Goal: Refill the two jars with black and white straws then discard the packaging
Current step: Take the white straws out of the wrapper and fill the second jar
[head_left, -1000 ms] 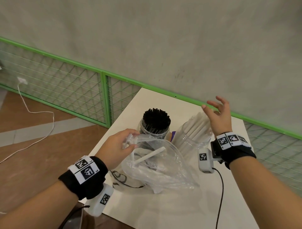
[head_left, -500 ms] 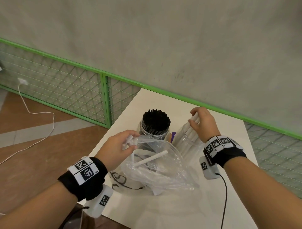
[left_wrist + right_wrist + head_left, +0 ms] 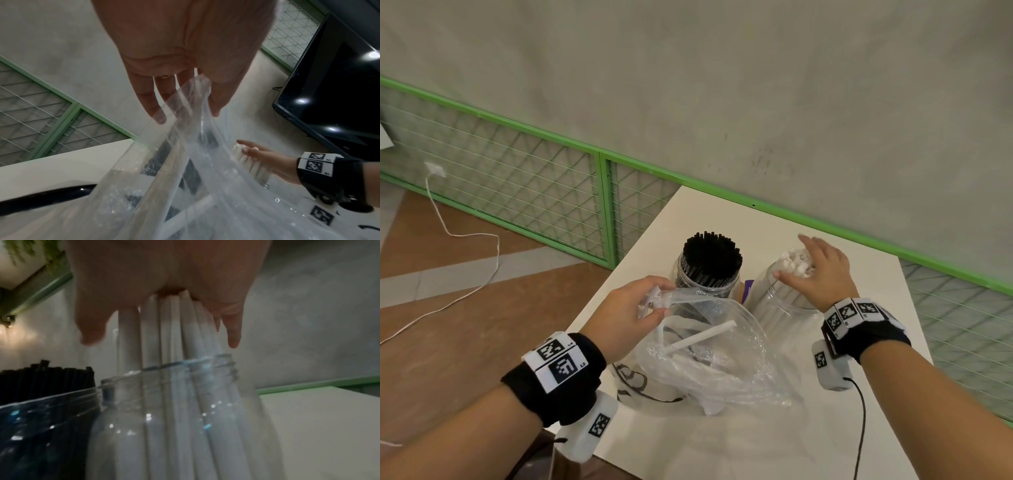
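Two clear jars stand side by side on the white table (image 3: 774, 445). The left jar (image 3: 709, 284) is packed with black straws (image 3: 712, 253). The right jar (image 3: 777, 301) holds white straws (image 3: 796, 262), and my right hand (image 3: 815, 270) lies flat on their tops with straight fingers; the right wrist view shows the palm on the white straws (image 3: 174, 331) above the jar's mouth (image 3: 185, 368). My left hand (image 3: 640, 308) pinches the rim of a clear plastic bag (image 3: 715, 363), which has a white straw (image 3: 698, 339) inside. The bag (image 3: 185, 178) hangs from my fingers.
A green-framed wire fence (image 3: 524, 185) runs along the grey wall behind the table. A white cable (image 3: 465, 236) trails over the brown floor at the left. A black cord (image 3: 863, 425) leads from my right wrist camera. A dark screen (image 3: 339, 81) stands at the right.
My right hand came down from above the white straws and now presses flat on their tops. The straws stand more upright in the jar. My left hand keeps its hold on the bag.
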### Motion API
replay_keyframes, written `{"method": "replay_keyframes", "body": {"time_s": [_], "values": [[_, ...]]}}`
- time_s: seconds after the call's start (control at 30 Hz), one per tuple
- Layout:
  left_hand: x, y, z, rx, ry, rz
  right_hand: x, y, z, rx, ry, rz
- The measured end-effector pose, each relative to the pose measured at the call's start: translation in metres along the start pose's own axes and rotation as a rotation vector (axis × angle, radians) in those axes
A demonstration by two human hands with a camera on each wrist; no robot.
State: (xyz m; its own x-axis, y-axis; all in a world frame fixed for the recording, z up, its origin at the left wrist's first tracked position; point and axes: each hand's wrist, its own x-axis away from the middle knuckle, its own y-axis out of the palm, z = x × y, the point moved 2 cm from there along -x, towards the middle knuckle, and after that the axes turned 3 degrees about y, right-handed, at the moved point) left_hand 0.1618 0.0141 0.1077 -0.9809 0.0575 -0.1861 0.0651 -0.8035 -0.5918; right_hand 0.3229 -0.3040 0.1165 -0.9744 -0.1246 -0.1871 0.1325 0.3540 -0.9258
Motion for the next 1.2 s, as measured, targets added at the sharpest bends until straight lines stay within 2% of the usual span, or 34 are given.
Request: {"method": "replay_keyframes", "body": {"time_s": [0.07, 0.17, 0.3, 0.33, 0.37, 0.43, 0.47, 0.53, 0.57, 0.63, 0.7, 0.77, 0.9, 1.1, 1.2], "values": [[0.000, 0.000, 0.000, -0.001, 0.002, -0.001, -0.003, 0.003, -0.008, 0.062, -0.044, 0.070], [0.000, 0.000, 0.000, -0.004, -0.003, -0.004, -0.005, 0.001, -0.018, -0.010, -0.078, 0.173], [0.002, 0.001, -0.003, 0.018, -0.044, 0.003, -0.007, -0.003, -0.025, 0.112, -0.023, 0.029], [0.003, 0.002, -0.004, 0.021, -0.057, 0.005, -0.004, -0.007, -0.028, 0.130, -0.014, 0.051], [0.004, 0.002, -0.005, 0.015, -0.069, 0.008, 0.002, -0.014, -0.033, 0.100, -0.049, 0.129], [0.007, 0.003, -0.007, 0.006, -0.088, 0.009, 0.026, -0.028, -0.055, -0.096, -0.244, 0.308], [0.008, 0.003, -0.007, 0.011, -0.094, 0.008, 0.043, -0.027, -0.068, -0.187, -0.371, 0.291], [0.011, 0.004, -0.008, 0.026, -0.100, 0.006, 0.083, -0.005, -0.095, -0.216, -0.630, 0.026], [0.012, 0.005, -0.008, 0.033, -0.099, 0.008, 0.100, 0.015, -0.104, -0.137, -0.721, -0.105], [0.013, 0.007, -0.008, 0.042, -0.087, 0.017, 0.118, 0.054, -0.114, 0.067, -0.791, -0.253], [0.015, 0.007, -0.007, 0.036, -0.078, 0.016, 0.119, 0.072, -0.122, 0.270, -0.711, -0.395], [0.016, 0.008, -0.008, 0.042, -0.068, 0.002, 0.115, 0.074, -0.128, 0.493, -0.632, -0.475], [0.019, 0.009, -0.011, 0.029, -0.066, -0.019, 0.110, 0.065, -0.130, 0.787, -0.527, -0.503], [0.026, 0.007, -0.011, 0.015, -0.049, 0.017, 0.104, 0.055, -0.129, 0.650, -0.482, -0.532], [0.031, 0.009, -0.011, 0.018, -0.043, -0.002, 0.112, 0.060, -0.126, 0.619, -0.386, -0.665]]}}
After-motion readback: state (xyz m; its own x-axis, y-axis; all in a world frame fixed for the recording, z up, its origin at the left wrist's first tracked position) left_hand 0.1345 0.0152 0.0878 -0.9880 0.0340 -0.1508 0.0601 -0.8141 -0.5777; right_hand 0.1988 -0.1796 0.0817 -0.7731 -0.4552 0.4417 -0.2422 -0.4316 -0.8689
